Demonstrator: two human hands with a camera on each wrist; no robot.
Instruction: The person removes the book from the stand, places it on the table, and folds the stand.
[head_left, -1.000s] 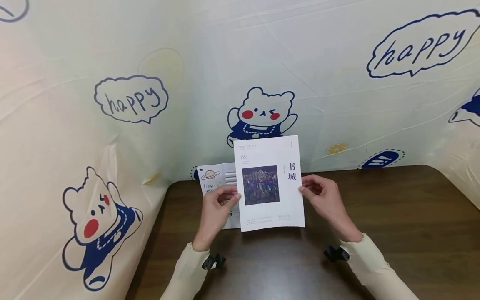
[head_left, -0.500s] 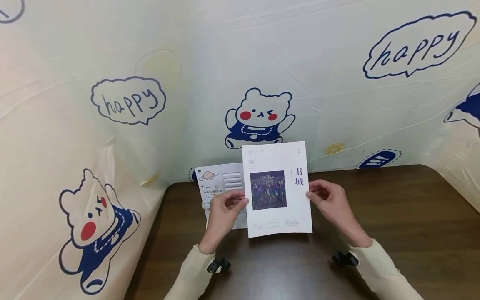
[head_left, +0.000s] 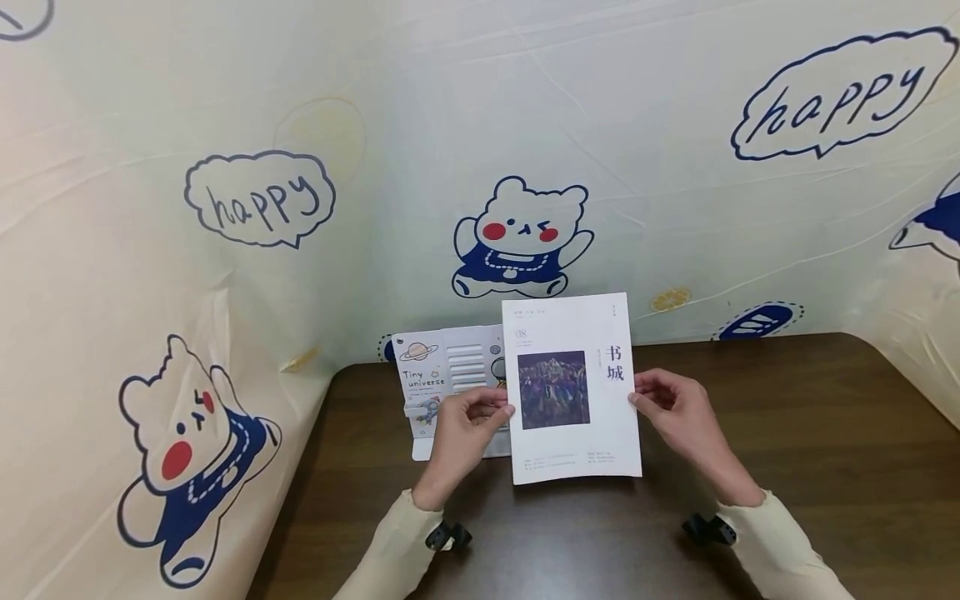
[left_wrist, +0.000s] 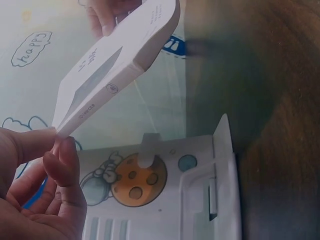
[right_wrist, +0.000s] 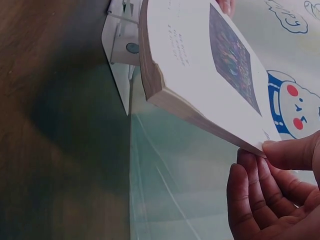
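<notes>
A white paperback book [head_left: 555,450] with a dark picture on its cover is held upright between both hands, cover facing the head camera. My left hand [head_left: 467,437] pinches its left edge, the spine side, between thumb and fingers. On the opposite edge my right hand [head_left: 681,421] has the same kind of pinch, with the page edges showing in the right wrist view. Behind the book stands a white book stand [head_left: 423,375] printed with planets and "Tiny universe"; the book hides its right part. In the left wrist view the stand [left_wrist: 170,195] shows an orange planet and a clip.
The brown wooden table [head_left: 787,450] spreads out on both sides of the stand. A pale cloth backdrop [head_left: 405,125] with cartoon bears and "happy" bubbles rises along the table's back and left edges. Each wrist wears a small black camera.
Both hands have carried the book to the right and a little downward in the head view. More of the book stand shows on its left. The pinches are unchanged.
</notes>
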